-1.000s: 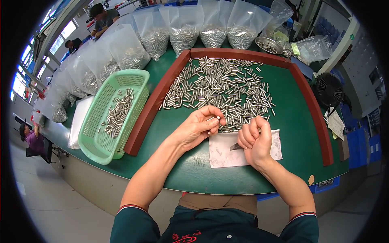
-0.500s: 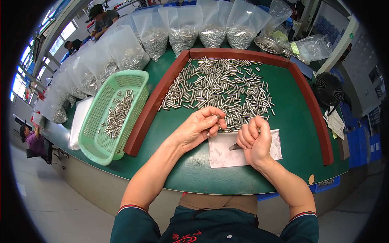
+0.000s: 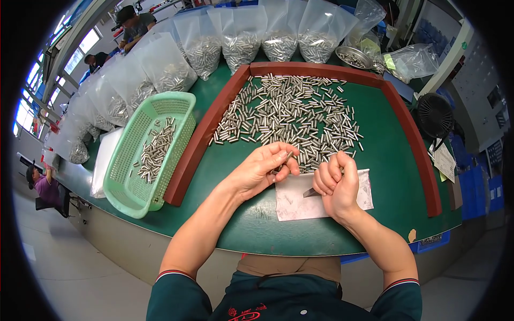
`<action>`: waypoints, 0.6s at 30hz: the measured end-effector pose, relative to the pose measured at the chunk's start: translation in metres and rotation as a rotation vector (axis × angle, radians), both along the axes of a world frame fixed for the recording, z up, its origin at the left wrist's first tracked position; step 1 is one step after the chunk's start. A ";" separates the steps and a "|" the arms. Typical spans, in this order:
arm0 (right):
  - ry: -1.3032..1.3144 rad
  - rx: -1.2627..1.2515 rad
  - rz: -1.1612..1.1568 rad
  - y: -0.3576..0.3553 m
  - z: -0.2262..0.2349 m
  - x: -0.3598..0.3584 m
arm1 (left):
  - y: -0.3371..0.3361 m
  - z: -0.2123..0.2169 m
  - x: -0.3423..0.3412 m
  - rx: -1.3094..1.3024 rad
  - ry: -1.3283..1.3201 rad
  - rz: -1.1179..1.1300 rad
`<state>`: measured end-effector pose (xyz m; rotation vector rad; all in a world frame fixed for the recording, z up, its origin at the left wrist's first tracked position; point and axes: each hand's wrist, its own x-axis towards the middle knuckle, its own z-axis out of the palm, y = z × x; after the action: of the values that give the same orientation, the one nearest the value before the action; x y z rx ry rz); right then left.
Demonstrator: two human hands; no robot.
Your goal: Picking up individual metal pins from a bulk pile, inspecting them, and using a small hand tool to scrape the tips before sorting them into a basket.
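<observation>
A big heap of small silver metal pins (image 3: 292,115) lies on the green table inside a brown wooden frame (image 3: 199,143). My left hand (image 3: 264,168) pinches one metal pin (image 3: 286,158) between thumb and fingers at the near edge of the heap. My right hand (image 3: 335,183) is curled just to its right, over a white paper sheet (image 3: 300,203), and grips a small dark tool whose tip (image 3: 309,192) points left.
A light green plastic basket (image 3: 128,176) with several pins stands left of the frame. Clear bags of pins (image 3: 241,43) line the far and left edges. A metal bowl (image 3: 353,56) and a black fan (image 3: 435,115) are at the right. Other people work at the far left.
My left hand has drawn slightly toward the right hand with a pin in its fingertips. The right hand has barely moved.
</observation>
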<state>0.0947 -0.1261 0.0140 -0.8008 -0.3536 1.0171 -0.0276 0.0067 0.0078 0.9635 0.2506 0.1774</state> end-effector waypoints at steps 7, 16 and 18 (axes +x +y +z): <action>-0.015 0.009 0.003 0.000 0.000 0.002 | -0.034 0.001 -0.001 1.217 0.136 0.007; -0.017 0.148 -0.005 -0.003 0.001 0.007 | -0.041 0.005 0.000 1.355 0.266 0.040; -0.016 0.145 -0.022 -0.004 0.000 0.006 | -0.042 0.006 0.001 1.343 0.300 0.026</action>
<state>0.1006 -0.1300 0.0139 -0.6802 -0.4263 0.9537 -0.0269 -0.0354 0.0140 2.3294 0.4271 0.2223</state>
